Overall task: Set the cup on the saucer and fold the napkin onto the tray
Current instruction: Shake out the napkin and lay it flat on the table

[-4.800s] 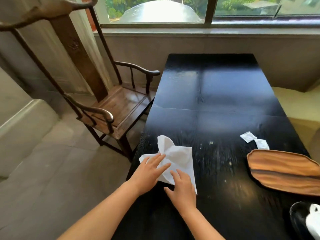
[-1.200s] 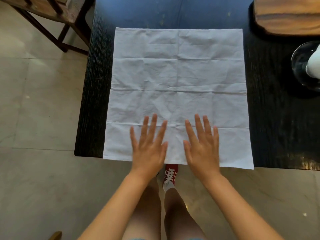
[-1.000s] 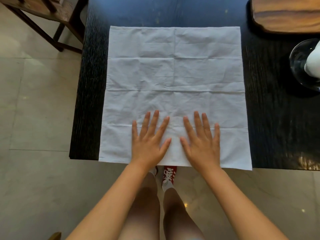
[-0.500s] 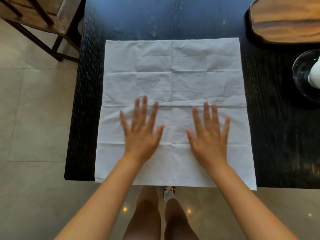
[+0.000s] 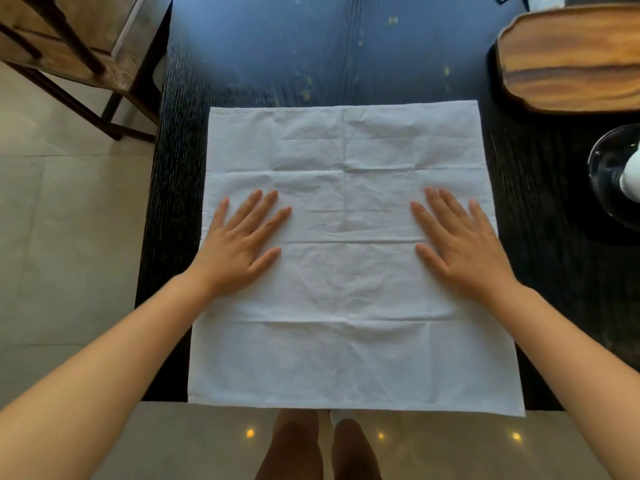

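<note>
A white cloth napkin (image 5: 346,306) lies spread flat and square on the black table (image 5: 329,57), its near edge at the table's front edge. My left hand (image 5: 239,244) rests palm down on its left side, fingers spread. My right hand (image 5: 460,244) rests palm down on its right side, fingers spread. A wooden tray (image 5: 571,60) sits at the far right. A dark glossy saucer (image 5: 606,174) is at the right edge, with a white cup (image 5: 630,174) partly cut off by the frame on or over it.
A wooden chair (image 5: 76,39) stands on the tiled floor at the far left of the table. Small white packets (image 5: 540,0) lie beyond the tray at the top edge. My legs show below the table's front edge.
The crumpled napkin has been spread flat. In the last second my hands slid apart from the napkin's near middle out toward its left and right sides.
</note>
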A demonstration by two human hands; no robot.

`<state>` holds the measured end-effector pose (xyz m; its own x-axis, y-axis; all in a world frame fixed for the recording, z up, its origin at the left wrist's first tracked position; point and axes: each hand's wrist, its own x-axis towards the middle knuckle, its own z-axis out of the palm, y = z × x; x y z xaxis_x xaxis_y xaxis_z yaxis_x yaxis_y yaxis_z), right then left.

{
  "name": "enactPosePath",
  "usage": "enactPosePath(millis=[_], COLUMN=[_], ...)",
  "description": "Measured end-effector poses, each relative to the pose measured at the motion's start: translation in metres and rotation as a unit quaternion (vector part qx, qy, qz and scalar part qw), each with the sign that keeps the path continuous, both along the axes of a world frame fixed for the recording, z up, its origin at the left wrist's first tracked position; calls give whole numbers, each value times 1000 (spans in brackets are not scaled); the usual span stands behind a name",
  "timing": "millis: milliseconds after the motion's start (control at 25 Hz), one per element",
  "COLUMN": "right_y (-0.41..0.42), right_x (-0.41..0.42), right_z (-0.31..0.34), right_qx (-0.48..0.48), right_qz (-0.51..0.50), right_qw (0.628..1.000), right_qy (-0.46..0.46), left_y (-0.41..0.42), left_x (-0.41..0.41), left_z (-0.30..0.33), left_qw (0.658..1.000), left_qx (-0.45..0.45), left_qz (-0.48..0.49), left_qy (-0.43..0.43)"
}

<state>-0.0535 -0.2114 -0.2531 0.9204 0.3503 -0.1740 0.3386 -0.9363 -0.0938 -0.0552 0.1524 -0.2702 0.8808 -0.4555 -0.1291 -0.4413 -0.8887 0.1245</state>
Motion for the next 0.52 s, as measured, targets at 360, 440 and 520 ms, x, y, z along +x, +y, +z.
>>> enactPosePath(millis=[360, 440, 520], right_y=[64, 78, 74], right_x=[53, 74, 97], right_z=[-3, -6, -6], right_qx=[61, 33, 13], right_qz=[-76, 34, 73], right_qw=[993, 998, 997], right_qy=[-59, -34, -15], left_y=[-44, -63, -63], left_x=[77, 84, 99], left_z=[12, 6, 4], left_qw=[982, 998, 996], left_qx=[-50, -15, 6], left_qz=[178, -15, -80], left_qy=[-45, -51, -41])
